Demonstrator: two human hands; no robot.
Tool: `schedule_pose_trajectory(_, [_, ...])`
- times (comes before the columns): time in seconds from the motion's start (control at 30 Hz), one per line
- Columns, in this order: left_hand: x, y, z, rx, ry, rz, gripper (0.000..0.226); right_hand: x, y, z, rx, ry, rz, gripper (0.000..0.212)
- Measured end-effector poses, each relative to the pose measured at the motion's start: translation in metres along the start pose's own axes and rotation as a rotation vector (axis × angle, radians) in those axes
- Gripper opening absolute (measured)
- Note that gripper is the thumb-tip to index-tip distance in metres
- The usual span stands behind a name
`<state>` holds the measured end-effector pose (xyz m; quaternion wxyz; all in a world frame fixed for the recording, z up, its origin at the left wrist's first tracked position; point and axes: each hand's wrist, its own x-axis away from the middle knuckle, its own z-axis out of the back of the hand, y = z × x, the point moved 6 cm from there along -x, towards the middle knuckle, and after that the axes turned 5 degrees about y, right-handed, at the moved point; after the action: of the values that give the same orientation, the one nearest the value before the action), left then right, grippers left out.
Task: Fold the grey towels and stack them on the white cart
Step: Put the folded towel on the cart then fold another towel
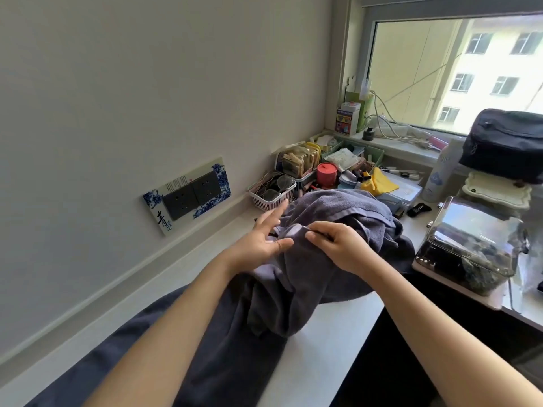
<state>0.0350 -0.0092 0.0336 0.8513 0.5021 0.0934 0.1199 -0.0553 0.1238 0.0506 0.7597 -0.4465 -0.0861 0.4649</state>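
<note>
- The grey towel [338,207] lies bunched on the white surface [332,342], spilling toward me, with a darker cloth [223,348] beneath it.
- My right hand [340,248] has its fingers [316,230] pinched on a hemmed edge; my left hand [261,239] is spread, fingers apart, touching the fabric beside it.
- It looks soft, limp and light (thick enough to bulge), so I judge corners along the hem the best hold.

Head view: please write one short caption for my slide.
Right hand pinches an edge of the crumpled grey towel on the white surface; left hand rests open beside it.
</note>
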Motion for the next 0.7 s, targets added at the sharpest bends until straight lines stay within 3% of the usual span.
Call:
schedule_pose_trajectory(0.13, [-0.019, 0.041, -0.002, -0.176, -0.253, -0.146, 0.048, -0.017, -0.043, 0.026, 0.111, -0.045, 0.144, 0.013])
schedule_pose_trajectory(0.23, [-0.03, 0.054, 0.005, -0.294, -0.314, -0.136, 0.031, -0.016, -0.06, 0.051, 0.138, -0.01, 0.137, 0.014])
schedule_pose_trajectory(0.37, [-0.03, 0.079, 0.008, -0.052, -0.385, -0.053, 0.023, -0.009, -0.063, 0.074, 0.13, 0.075, 0.113, 0.011])
schedule_pose_trajectory(0.47, [-0.034, 0.095, 0.016, 0.142, -0.281, -0.031, 0.013, -0.007, -0.05, 0.09, 0.156, 0.157, 0.015, 0.022])
schedule_pose_trajectory(0.57, [-0.037, 0.092, 0.02, 0.392, -0.214, 0.041, 0.023, -0.001, -0.047, 0.091, 0.081, -0.001, -0.095, 0.033])
schedule_pose_trajectory(0.63, [-0.037, 0.093, 0.017, 0.45, -0.233, 0.065, 0.035, 0.006, -0.043, 0.092, 0.029, -0.162, -0.155, 0.029])
schedule_pose_trajectory(0.7, [-0.036, 0.093, 0.018, 0.476, -0.245, 0.05, 0.032, 0.009, -0.036, 0.091, -0.002, -0.265, -0.179, 0.031])
